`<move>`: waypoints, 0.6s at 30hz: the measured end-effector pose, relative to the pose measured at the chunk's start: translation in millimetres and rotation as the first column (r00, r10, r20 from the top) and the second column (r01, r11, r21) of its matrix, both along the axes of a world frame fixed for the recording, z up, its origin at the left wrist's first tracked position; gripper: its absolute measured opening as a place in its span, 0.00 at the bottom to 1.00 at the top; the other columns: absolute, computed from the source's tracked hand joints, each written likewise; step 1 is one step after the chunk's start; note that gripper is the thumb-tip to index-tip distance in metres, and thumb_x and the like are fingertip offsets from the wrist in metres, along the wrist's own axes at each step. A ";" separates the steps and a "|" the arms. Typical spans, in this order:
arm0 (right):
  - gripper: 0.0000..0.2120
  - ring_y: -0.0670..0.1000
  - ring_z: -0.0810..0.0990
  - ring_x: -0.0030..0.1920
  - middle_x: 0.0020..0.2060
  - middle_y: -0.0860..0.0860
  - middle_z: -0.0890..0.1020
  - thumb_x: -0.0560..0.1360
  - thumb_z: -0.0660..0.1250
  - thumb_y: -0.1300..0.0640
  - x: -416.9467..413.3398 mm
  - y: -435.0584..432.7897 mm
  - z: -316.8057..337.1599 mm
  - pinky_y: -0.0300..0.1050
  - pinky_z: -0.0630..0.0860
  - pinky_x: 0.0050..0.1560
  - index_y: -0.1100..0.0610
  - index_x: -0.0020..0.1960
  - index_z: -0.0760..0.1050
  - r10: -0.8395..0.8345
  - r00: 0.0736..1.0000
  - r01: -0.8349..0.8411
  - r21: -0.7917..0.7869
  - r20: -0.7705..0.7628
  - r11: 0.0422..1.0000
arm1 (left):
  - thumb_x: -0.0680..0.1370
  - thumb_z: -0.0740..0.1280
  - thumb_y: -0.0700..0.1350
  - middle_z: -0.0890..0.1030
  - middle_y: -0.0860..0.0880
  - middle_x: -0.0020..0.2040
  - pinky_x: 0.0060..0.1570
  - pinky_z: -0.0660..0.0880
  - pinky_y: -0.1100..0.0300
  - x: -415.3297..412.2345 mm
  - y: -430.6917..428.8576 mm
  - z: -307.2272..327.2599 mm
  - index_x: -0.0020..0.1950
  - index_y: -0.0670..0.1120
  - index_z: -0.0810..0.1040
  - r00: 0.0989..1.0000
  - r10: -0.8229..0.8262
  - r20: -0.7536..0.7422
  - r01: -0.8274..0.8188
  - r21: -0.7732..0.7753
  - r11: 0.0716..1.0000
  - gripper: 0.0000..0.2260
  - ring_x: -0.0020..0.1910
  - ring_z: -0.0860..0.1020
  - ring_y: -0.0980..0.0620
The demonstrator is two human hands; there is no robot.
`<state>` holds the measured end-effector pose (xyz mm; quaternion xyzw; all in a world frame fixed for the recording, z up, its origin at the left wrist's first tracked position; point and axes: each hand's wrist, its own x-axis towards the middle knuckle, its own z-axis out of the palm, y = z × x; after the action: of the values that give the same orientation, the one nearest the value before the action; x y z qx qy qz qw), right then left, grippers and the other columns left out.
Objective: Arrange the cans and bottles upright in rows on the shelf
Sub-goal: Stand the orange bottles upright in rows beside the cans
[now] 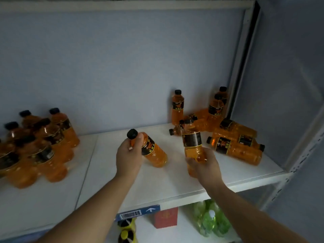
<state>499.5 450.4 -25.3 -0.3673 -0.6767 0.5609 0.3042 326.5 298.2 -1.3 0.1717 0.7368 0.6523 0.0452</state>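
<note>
A white shelf (157,181) stands against a pale blue wall, in dim light. The left hand (128,157) is closed around the neck of a tilted orange bottle (154,151), whose base touches the shelf. The right hand (206,165) grips the lower part of a second bottle (192,142), held almost upright, and I cannot tell if it touches the shelf. Far left of the left hand stands a group of upright bottles (43,146). Behind and right of the right hand lies a heap of fallen bottles (236,142), with some standing behind it.

I think it is best to turn the tilted bottle up on its base, then put both beside the group at the left, caps in one line.

The labels are black with gold writing, too blurred to read. A blue tag (138,212) below the hands shows a barcode and a white arrow
</note>
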 end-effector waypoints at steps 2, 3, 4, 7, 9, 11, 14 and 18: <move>0.17 0.44 0.78 0.40 0.45 0.46 0.80 0.76 0.72 0.61 -15.5 -21.5 -1.5 0.30 0.74 0.28 0.48 0.60 0.71 0.078 0.995 -0.081 -0.045 -0.055 0.996 | 0.81 0.65 0.60 0.85 0.53 0.46 0.43 0.74 0.61 4.8 -30.2 8.3 0.52 0.50 0.83 0.997 0.036 -0.064 -0.036 -0.013 0.999 0.15 0.49 0.82 0.57; 0.18 0.43 0.78 0.40 0.46 0.46 0.80 0.76 0.72 0.60 -22.5 -31.5 -2.6 0.28 0.72 0.27 0.48 0.61 0.70 0.119 0.991 -0.122 -0.037 -0.058 0.992 | 0.81 0.65 0.60 0.85 0.54 0.46 0.44 0.73 0.61 5.6 -44.9 13.1 0.51 0.52 0.83 0.996 0.043 -0.083 -0.045 -0.019 0.999 0.14 0.49 0.81 0.59; 0.19 0.43 0.78 0.41 0.46 0.45 0.80 0.76 0.72 0.60 -31.4 -44.6 -2.8 0.28 0.72 0.28 0.48 0.62 0.70 0.163 0.985 -0.165 -0.024 -0.052 0.986 | 0.81 0.65 0.60 0.85 0.54 0.46 0.45 0.73 0.61 4.2 -62.3 16.7 0.51 0.52 0.83 0.994 0.059 -0.093 -0.061 -0.026 0.998 0.14 0.49 0.81 0.60; 0.21 0.47 0.81 0.41 0.46 0.47 0.81 0.75 0.74 0.60 -54.6 -87.1 0.4 0.39 0.78 0.36 0.51 0.64 0.71 0.257 0.966 -0.257 0.001 -0.008 0.966 | 0.80 0.66 0.60 0.84 0.56 0.46 0.45 0.74 0.61 -4.9 -112.3 27.6 0.51 0.53 0.83 0.989 0.098 -0.112 -0.104 -0.048 0.993 0.13 0.46 0.80 0.64; 0.22 0.48 0.81 0.40 0.46 0.49 0.82 0.74 0.75 0.60 -69.2 -117.0 1.4 0.42 0.79 0.36 0.51 0.64 0.72 0.314 0.949 -0.314 0.013 0.008 0.949 | 0.79 0.67 0.60 0.85 0.56 0.46 0.47 0.76 0.59 -13.6 -145.0 34.0 0.51 0.53 0.83 0.987 0.114 -0.116 -0.120 -0.042 0.992 0.13 0.46 0.81 0.64; 0.21 0.47 0.80 0.36 0.44 0.51 0.82 0.73 0.75 0.61 -83.8 -146.2 0.2 0.41 0.78 0.33 0.52 0.62 0.72 0.357 0.934 -0.357 0.015 -0.011 0.934 | 0.78 0.69 0.61 0.86 0.56 0.45 0.51 0.79 0.55 -24.0 -176.7 36.9 0.50 0.53 0.84 0.981 0.135 -0.140 -0.142 -0.042 0.989 0.12 0.46 0.82 0.63; 0.19 0.46 0.81 0.36 0.43 0.50 0.82 0.73 0.75 0.61 -106.5 -187.9 -0.9 0.41 0.78 0.35 0.52 0.59 0.72 0.378 0.926 -0.378 0.036 0.005 0.925 | 0.78 0.69 0.59 0.86 0.61 0.47 0.54 0.79 0.55 -42.6 -223.0 36.5 0.51 0.56 0.85 0.977 0.137 -0.161 -0.149 -0.061 0.987 0.10 0.47 0.82 0.64; 0.20 0.44 0.81 0.44 0.48 0.48 0.82 0.73 0.75 0.61 -142.7 -248.3 -7.2 0.38 0.77 0.38 0.51 0.59 0.69 0.373 0.928 -0.373 0.054 0.010 0.926 | 0.78 0.70 0.59 0.86 0.61 0.48 0.53 0.79 0.57 -71.1 -285.8 28.5 0.53 0.56 0.84 0.976 0.124 -0.181 -0.144 -0.100 0.985 0.10 0.50 0.81 0.64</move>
<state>356.9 202.2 -32.6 -0.2233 -0.7494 0.5896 0.2022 255.3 12.4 27.2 0.1750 0.7834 0.5939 -0.0538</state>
